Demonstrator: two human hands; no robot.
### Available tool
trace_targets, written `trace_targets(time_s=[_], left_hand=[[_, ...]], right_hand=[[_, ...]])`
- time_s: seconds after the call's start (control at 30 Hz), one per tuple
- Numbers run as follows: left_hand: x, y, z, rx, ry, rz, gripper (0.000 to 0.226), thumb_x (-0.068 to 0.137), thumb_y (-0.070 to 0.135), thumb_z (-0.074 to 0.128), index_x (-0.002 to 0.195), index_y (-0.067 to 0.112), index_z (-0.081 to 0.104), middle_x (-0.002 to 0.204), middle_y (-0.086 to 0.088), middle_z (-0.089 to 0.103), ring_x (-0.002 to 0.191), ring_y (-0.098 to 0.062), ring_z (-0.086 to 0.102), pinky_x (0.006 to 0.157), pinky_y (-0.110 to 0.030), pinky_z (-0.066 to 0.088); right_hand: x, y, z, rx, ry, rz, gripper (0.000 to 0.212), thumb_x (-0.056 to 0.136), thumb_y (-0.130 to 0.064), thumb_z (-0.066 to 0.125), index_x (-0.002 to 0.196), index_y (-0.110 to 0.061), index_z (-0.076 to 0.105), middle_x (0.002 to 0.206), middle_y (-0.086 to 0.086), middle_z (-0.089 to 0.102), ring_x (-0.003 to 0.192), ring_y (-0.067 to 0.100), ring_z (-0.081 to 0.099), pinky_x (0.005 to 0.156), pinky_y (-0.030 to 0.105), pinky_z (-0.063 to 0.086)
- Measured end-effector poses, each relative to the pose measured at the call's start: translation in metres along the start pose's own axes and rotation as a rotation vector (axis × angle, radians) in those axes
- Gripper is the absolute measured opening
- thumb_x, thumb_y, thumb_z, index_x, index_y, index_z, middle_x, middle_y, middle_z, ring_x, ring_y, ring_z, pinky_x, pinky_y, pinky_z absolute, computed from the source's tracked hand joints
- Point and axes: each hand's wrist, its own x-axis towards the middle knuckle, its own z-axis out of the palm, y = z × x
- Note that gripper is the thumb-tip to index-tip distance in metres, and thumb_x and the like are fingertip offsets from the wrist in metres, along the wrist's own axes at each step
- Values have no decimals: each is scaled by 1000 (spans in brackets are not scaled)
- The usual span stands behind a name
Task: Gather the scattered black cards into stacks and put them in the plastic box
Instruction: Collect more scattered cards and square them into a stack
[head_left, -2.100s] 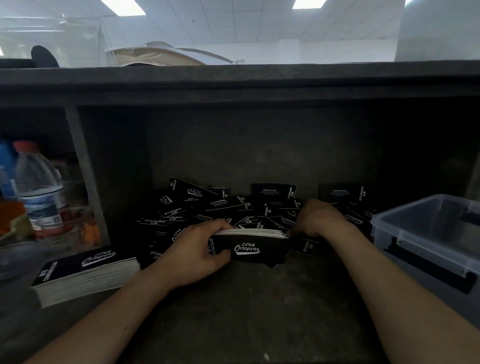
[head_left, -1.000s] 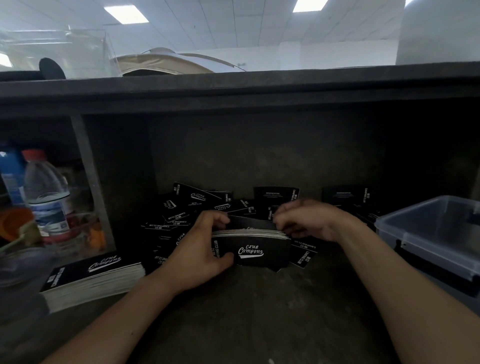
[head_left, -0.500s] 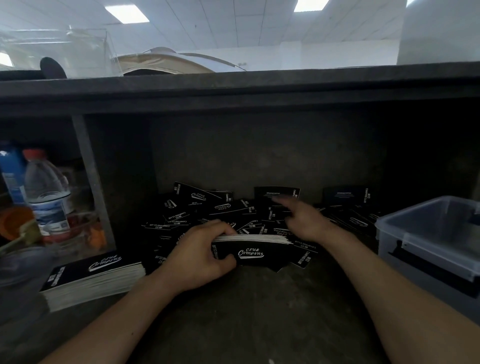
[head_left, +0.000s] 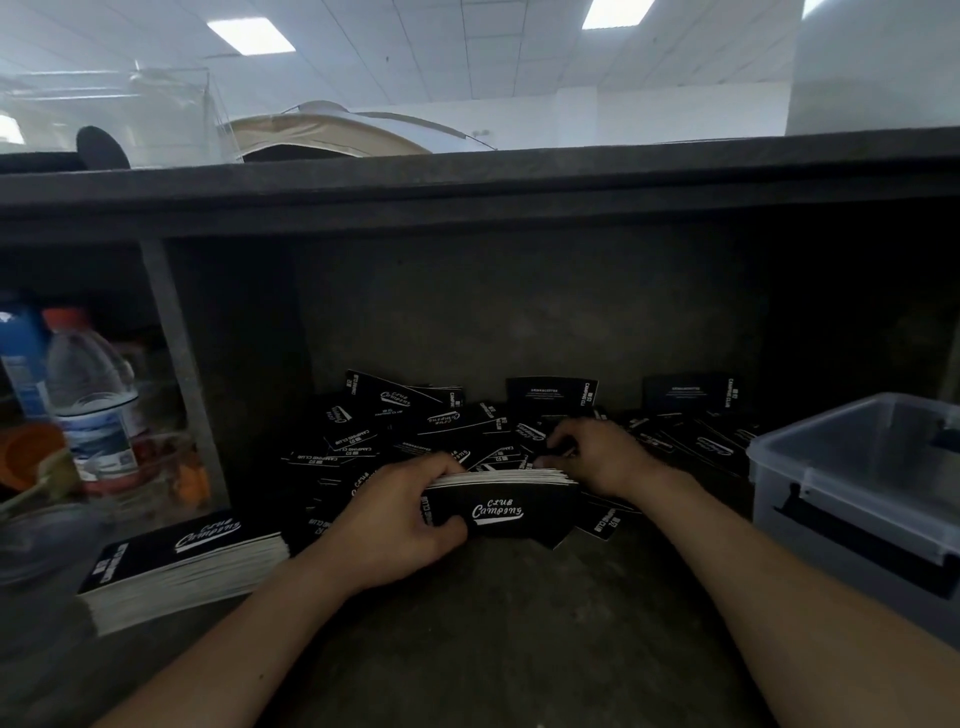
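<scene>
Black cards with white "Club Camping" print lie scattered in a heap (head_left: 415, 426) at the back of the dark shelf. My left hand (head_left: 400, 514) grips an upright stack of these cards (head_left: 506, 506) at its left end, thumb in front and fingers over the top. Behind the stack's right end, my right hand (head_left: 597, 457) has its fingers curled among loose cards; whether it pinches one is hidden. A finished stack (head_left: 176, 566) lies flat at the left. The clear plastic box (head_left: 852, 499) stands open at the right.
A vertical divider (head_left: 182, 374) walls off the left compartment, which holds a water bottle (head_left: 93, 395), a blue bottle and orange items. The shelf's back wall (head_left: 519, 322) and its overhanging top close in the space. Bare shelf floor (head_left: 493, 634) lies between my forearms.
My right hand reached out to the loose cards behind the stack half a second ago and has now drawn back to the stack's right end with fingers curled. My left hand keeps holding the stack.
</scene>
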Motion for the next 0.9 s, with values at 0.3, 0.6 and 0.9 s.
trace_targets(time_s=[0.3,0.6,0.9], left_hand=[[0,0,0,20,19,18,23,73,35,67,95,32,65,92,17,63,86,-4,65,78,-32,54],[3,-4,2,52,25,39,26,72,37,67,96,29,65,99,15,59,93,-6,64,84,-33,53],[2,-3,1,21,31,-1,45,69,39,69,112,36,57,110,23,55,102,-1,61,91,-26,52]], right_hand=[[8,-2,-20,596,366,226,38,73,1,75,108,-10,65,77,-2,58,75,17,60,69,23,46],[-22,-31,-54,1140,512,59,35,66,3,80,86,-18,61,88,3,72,73,12,68,67,22,53],[-32,-40,-45,603,22,-119,15,92,-21,63,103,-12,70,95,7,73,82,11,63,74,23,48]])
